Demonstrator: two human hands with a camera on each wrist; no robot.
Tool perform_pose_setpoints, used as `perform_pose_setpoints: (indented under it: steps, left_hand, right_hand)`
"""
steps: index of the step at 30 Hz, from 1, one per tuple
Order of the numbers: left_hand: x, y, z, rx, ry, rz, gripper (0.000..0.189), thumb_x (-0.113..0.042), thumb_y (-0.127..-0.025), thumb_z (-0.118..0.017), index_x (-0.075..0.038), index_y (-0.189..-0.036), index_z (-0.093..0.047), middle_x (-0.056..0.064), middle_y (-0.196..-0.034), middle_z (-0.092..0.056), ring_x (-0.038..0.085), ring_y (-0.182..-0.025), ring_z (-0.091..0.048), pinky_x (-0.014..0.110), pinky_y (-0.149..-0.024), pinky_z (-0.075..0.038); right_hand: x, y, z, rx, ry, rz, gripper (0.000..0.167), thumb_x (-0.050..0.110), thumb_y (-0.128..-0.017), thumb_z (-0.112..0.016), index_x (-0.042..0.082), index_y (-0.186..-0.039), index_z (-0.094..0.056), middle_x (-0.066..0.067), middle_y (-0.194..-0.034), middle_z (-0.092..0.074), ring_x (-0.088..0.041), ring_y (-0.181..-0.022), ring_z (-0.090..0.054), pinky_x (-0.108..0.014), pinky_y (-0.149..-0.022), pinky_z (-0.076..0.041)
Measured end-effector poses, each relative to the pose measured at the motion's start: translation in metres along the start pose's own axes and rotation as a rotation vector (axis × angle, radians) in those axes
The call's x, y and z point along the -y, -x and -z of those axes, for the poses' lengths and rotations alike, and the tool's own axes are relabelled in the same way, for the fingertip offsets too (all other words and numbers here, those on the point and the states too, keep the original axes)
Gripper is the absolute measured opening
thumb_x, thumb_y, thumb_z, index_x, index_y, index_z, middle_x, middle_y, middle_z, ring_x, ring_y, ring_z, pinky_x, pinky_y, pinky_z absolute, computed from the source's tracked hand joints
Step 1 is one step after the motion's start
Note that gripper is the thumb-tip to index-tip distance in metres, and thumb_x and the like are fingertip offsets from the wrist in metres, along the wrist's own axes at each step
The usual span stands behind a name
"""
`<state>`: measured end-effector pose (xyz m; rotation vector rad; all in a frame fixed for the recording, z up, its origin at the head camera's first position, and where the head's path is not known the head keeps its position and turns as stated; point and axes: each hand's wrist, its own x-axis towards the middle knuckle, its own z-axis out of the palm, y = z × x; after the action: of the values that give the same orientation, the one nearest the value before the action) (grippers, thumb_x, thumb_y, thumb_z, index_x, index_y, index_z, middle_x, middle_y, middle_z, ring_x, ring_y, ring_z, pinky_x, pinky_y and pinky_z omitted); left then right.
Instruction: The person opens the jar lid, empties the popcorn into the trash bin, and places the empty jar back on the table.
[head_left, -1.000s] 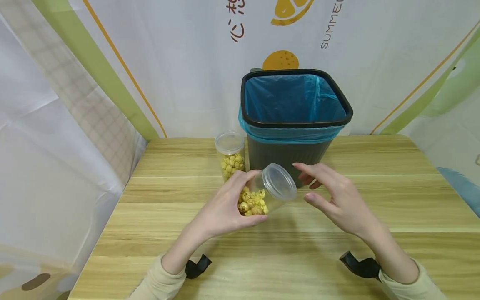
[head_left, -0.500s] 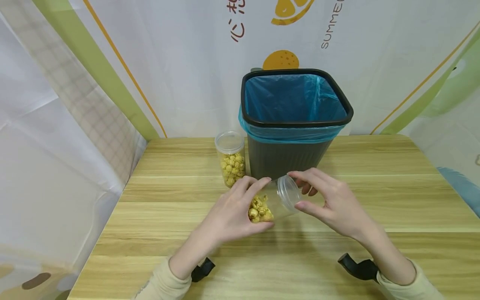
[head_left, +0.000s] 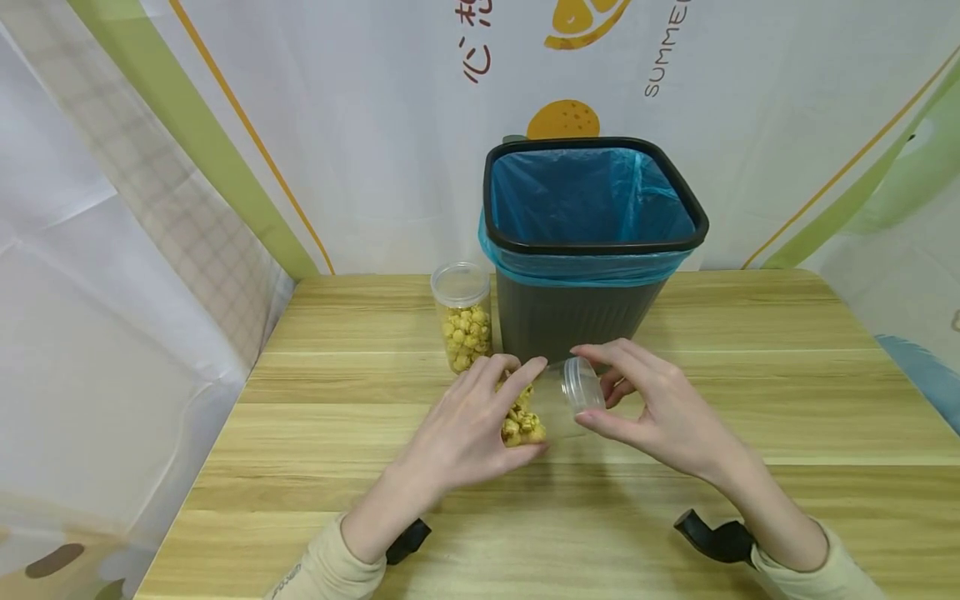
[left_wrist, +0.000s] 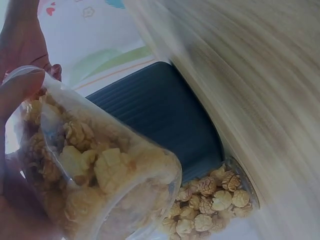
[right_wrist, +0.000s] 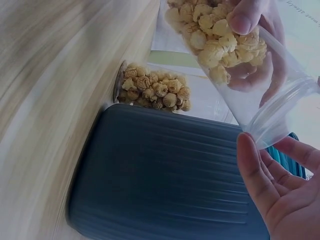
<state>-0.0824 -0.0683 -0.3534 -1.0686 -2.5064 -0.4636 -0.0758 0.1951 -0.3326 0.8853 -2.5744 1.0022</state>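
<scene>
A clear plastic jar (head_left: 553, 408) partly filled with yellow popcorn (left_wrist: 95, 170) is tilted on its side above the table, its lidded end to the right. The left hand (head_left: 472, 421) grips its body, fingers over the top and thumb beneath. At the other end, the right hand (head_left: 652, 408) holds the clear lid (head_left: 585, 385) between thumb and fingers. In the right wrist view the lid (right_wrist: 282, 112) looks seated on the jar's mouth. Behind the left hand, a second lidded popcorn jar (head_left: 465, 329) stands upright.
A dark grey trash bin (head_left: 570, 312) with a blue liner (head_left: 592, 196) stands behind the hands, close to the second jar. The wooden table (head_left: 300, 467) runs back to a printed curtain (head_left: 375, 150). Black straps sit at both wrists.
The left hand has brought the jar slightly right and down, turning its lid to face right. The right hand has come in from apart and taken hold of the lid.
</scene>
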Motion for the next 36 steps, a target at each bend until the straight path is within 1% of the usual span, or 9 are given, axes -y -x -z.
perform_pose_setpoints:
  steps: [7,13,19,23,26,28,31,34,36]
  left_hand:
    - [0.001,0.000,0.000,-0.007,0.011,-0.018,0.090,-0.049,-0.078,-0.086,-0.018,-0.152,-0.045,0.001,-0.129,-0.061,0.017,-0.114,-0.058,0.032,-0.094,-0.055]
    - [0.003,0.000,0.000,0.028,0.087,-0.022,0.092,-0.048,-0.078,-0.086,-0.018,-0.154,-0.044,-0.002,-0.131,-0.062,0.014,-0.113,-0.057,0.030,-0.096,-0.054]
    - [0.004,0.000,0.000,0.027,0.089,-0.019,0.092,-0.049,-0.078,-0.086,-0.017,-0.154,-0.043,-0.003,-0.130,-0.062,0.014,-0.112,-0.057,0.030,-0.096,-0.053]
    - [0.004,0.000,0.000,0.018,0.063,-0.010,0.092,-0.050,-0.078,-0.085,-0.019,-0.154,-0.043,-0.004,-0.129,-0.062,0.014,-0.112,-0.057,0.031,-0.094,-0.054]
    - [0.004,0.000,0.000,0.008,0.036,-0.005,0.092,-0.052,-0.078,-0.085,-0.021,-0.154,-0.044,-0.004,-0.129,-0.062,0.014,-0.113,-0.057,0.031,-0.091,-0.055]
    - [0.004,0.000,-0.001,-0.001,0.021,-0.004,0.092,-0.052,-0.077,-0.085,-0.021,-0.153,-0.045,-0.004,-0.129,-0.063,0.015,-0.114,-0.058,0.032,-0.090,-0.055]
    - [0.004,0.000,-0.001,-0.014,-0.007,-0.012,0.091,-0.053,-0.077,-0.085,-0.022,-0.153,-0.046,-0.002,-0.130,-0.062,0.017,-0.115,-0.058,0.034,-0.090,-0.056]
    - [0.003,0.000,-0.001,-0.020,-0.045,-0.027,0.089,-0.053,-0.078,-0.084,-0.023,-0.153,-0.046,-0.001,-0.130,-0.062,0.018,-0.117,-0.058,0.036,-0.093,-0.056]
    - [0.002,0.000,-0.001,-0.021,-0.072,-0.037,0.089,-0.054,-0.078,-0.084,-0.024,-0.153,-0.045,0.000,-0.130,-0.061,0.019,-0.117,-0.057,0.037,-0.093,-0.055]
  right_hand:
    - [0.000,0.000,0.000,-0.005,-0.015,0.025,0.063,0.021,-0.082,-0.086,0.016,-0.139,-0.060,0.007,-0.113,-0.066,-0.003,-0.085,-0.064,-0.024,-0.075,-0.060]
    - [0.001,0.001,0.001,-0.034,0.018,0.094,0.068,0.022,-0.077,-0.089,0.021,-0.139,-0.062,0.005,-0.121,-0.066,-0.004,-0.088,-0.063,-0.023,-0.075,-0.057]
    - [0.003,0.001,0.006,0.007,0.052,0.111,0.073,0.025,-0.077,-0.090,0.023,-0.143,-0.059,0.006,-0.134,-0.061,-0.006,-0.108,-0.064,-0.027,-0.085,-0.059]
    - [0.003,0.001,0.011,0.041,0.114,0.125,0.079,0.030,-0.077,-0.090,0.024,-0.147,-0.056,0.007,-0.143,-0.058,-0.007,-0.119,-0.063,-0.029,-0.093,-0.058]
    - [0.003,0.002,0.013,0.063,0.143,0.135,0.086,0.035,-0.075,-0.091,0.024,-0.151,-0.052,0.007,-0.148,-0.055,-0.008,-0.124,-0.062,-0.032,-0.094,-0.058]
    - [0.002,0.002,0.013,0.072,0.149,0.128,0.089,0.037,-0.076,-0.091,0.025,-0.153,-0.049,0.006,-0.150,-0.054,-0.009,-0.124,-0.063,-0.035,-0.093,-0.059]
    - [0.002,0.002,0.013,0.074,0.144,0.084,0.087,0.036,-0.079,-0.088,0.029,-0.154,-0.046,0.005,-0.147,-0.056,-0.011,-0.115,-0.067,-0.037,-0.089,-0.061]
    - [0.001,0.003,0.012,0.086,0.131,0.007,0.076,0.033,-0.086,-0.083,0.029,-0.153,-0.047,0.006,-0.136,-0.062,-0.008,-0.102,-0.069,-0.034,-0.082,-0.061]
    - [0.001,0.003,0.012,0.112,0.122,-0.049,0.067,0.035,-0.090,-0.079,0.027,-0.150,-0.050,0.006,-0.126,-0.067,-0.006,-0.096,-0.069,-0.030,-0.077,-0.059]
